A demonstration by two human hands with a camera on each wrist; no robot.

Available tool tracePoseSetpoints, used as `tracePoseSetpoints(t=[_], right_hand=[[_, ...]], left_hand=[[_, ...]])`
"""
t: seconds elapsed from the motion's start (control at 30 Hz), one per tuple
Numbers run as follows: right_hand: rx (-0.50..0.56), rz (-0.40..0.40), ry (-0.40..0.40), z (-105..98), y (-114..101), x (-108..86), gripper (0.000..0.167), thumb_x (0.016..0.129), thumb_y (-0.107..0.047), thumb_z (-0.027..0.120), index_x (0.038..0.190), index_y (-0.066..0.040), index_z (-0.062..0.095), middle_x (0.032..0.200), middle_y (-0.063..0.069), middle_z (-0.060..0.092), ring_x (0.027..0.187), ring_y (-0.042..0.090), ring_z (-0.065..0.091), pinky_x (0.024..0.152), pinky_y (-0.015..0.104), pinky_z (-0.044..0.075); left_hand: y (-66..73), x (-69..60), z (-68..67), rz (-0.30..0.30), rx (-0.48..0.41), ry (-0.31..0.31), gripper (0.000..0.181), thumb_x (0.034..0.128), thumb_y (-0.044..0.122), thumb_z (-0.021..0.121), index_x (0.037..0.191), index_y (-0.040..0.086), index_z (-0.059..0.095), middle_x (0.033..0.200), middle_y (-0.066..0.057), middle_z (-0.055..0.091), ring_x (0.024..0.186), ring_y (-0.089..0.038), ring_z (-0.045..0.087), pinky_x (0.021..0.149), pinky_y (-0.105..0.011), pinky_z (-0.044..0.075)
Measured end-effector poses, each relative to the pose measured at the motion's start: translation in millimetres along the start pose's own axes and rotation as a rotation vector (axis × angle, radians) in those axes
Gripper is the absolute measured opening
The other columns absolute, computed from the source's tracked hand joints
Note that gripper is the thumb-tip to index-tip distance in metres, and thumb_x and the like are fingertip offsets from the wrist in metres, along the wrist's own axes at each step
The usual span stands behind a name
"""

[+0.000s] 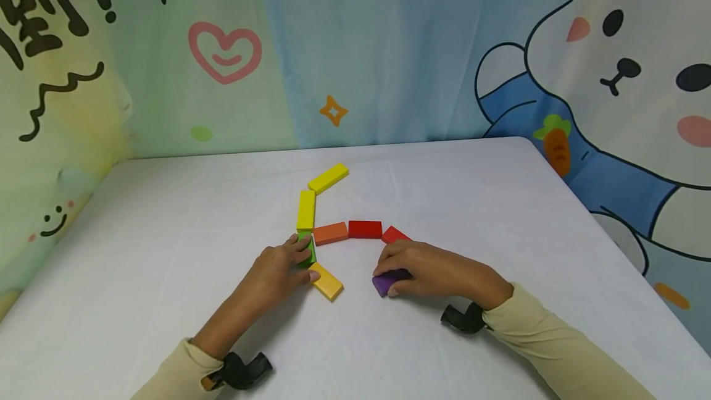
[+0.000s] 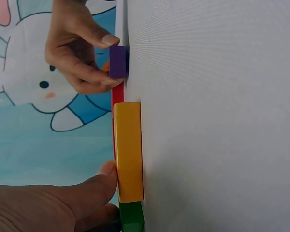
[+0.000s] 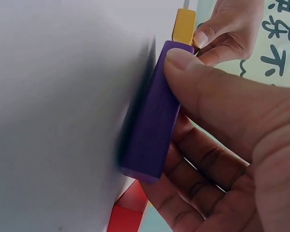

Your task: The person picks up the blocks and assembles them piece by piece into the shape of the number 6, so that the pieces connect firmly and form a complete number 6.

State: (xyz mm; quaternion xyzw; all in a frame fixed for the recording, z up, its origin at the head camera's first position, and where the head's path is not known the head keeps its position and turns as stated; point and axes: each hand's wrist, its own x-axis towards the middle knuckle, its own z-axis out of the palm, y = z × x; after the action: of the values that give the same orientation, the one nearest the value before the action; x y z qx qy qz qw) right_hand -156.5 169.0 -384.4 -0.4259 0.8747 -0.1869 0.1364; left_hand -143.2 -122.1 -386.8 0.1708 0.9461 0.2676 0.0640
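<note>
My right hand (image 1: 430, 270) pinches a purple wooden block (image 1: 384, 283) between thumb and fingers. In the right wrist view the purple block (image 3: 152, 118) looks slightly off the tabletop. My left hand (image 1: 274, 271) touches the row's near left end: its fingers lie over a green block (image 1: 312, 250), and its thumb touches an amber block (image 1: 329, 283). The left wrist view has that thumb against the side of the amber block (image 2: 129, 150), next to the green block (image 2: 131, 216). The left fingers partly cover the green block; the right hand stands just below the last red block (image 1: 394, 234).
Two yellow blocks (image 1: 306, 210) extend away from the green one, the farther slanting right. An orange block (image 1: 331, 233) and a red block (image 1: 365, 229) branch rightward. White cloth covers the table (image 1: 183, 227); a printed curtain (image 1: 389, 48) hangs behind. Both wrists wear black cameras.
</note>
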Motion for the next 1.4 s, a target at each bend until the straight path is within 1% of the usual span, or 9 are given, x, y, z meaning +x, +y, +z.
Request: tracePoseSetpoints(t=[0.23, 0.43, 0.6, 0.77, 1.2, 1.4], right_hand=[[-0.003, -0.032, -0.009, 0.6, -4.8, 6.8, 0.034, 0.087, -0.023, 0.075, 0.119, -0.015, 0.069, 0.113, -0.005, 0.06, 0.108, 0.011, 0.052, 0.091, 0.028, 0.049], [-0.009, -0.016, -0.043, 1.7, -9.8, 11.9, 0.035, 0.088, -0.025, 0.074, 0.12, -0.014, 0.069, 0.113, -0.005, 0.06, 0.107, 0.009, 0.052, 0.089, 0.025, 0.049], [-0.025, -0.027, -0.049, 2.5, -14.1, 16.5, 0.035, 0.088, -0.026, 0.074, 0.121, -0.015, 0.069, 0.113, -0.005, 0.061, 0.108, 0.01, 0.052, 0.089, 0.024, 0.048], [-0.007, -0.033, -0.055, 2.5, -18.7, 20.6, 0.035, 0.088, -0.027, 0.074, 0.12, -0.016, 0.069, 0.113, -0.006, 0.061, 0.109, 0.01, 0.051, 0.09, 0.024, 0.048], [-0.004, -0.037, -0.042, 5.9, -26.5, 27.4, 0.035, 0.088, -0.029, 0.073, 0.121, -0.015, 0.069, 0.113, -0.004, 0.061, 0.108, 0.009, 0.052, 0.092, 0.024, 0.047], [-0.007, -0.019, -0.054, 8.1, -28.1, 31.3, 0.036, 0.089, -0.031, 0.073, 0.121, -0.016, 0.069, 0.113, -0.005, 0.06, 0.107, 0.008, 0.051, 0.092, 0.024, 0.047]], left_hand=[[-1.8, 0.2, 0.5, 0.006, -0.005, 0.002, 0.056, 0.0818, 0.02, 0.079, 0.129, -0.002, 0.059, 0.141, -0.012, 0.051, 0.136, -0.032, 0.038, 0.103, -0.051, 0.038], [-3.1, 0.3, 1.8, 0.001, -0.014, -0.005, 0.058, 0.0817, 0.021, 0.079, 0.131, -0.001, 0.058, 0.142, -0.011, 0.049, 0.137, -0.031, 0.036, 0.104, -0.051, 0.037], [-3.1, 0.4, 2.2, -0.001, -0.009, -0.002, 0.059, 0.0813, 0.021, 0.079, 0.131, 0.0, 0.058, 0.141, -0.011, 0.05, 0.137, -0.031, 0.037, 0.104, -0.051, 0.037], [-3.3, 0.1, 2.5, 0.005, -0.012, 0.0, 0.056, 0.0805, 0.02, 0.08, 0.129, -0.001, 0.06, 0.14, -0.011, 0.051, 0.136, -0.032, 0.038, 0.104, -0.051, 0.036], [-3.5, -0.2, 1.9, 0.004, -0.019, -0.001, 0.056, 0.0814, 0.02, 0.079, 0.13, 0.0, 0.059, 0.142, -0.01, 0.05, 0.136, -0.032, 0.037, 0.104, -0.051, 0.037], [-4.4, -0.5, 1.7, 0.011, -0.022, 0.005, 0.055, 0.082, 0.02, 0.079, 0.129, 0.0, 0.059, 0.142, -0.01, 0.05, 0.137, -0.032, 0.037, 0.104, -0.051, 0.037]])
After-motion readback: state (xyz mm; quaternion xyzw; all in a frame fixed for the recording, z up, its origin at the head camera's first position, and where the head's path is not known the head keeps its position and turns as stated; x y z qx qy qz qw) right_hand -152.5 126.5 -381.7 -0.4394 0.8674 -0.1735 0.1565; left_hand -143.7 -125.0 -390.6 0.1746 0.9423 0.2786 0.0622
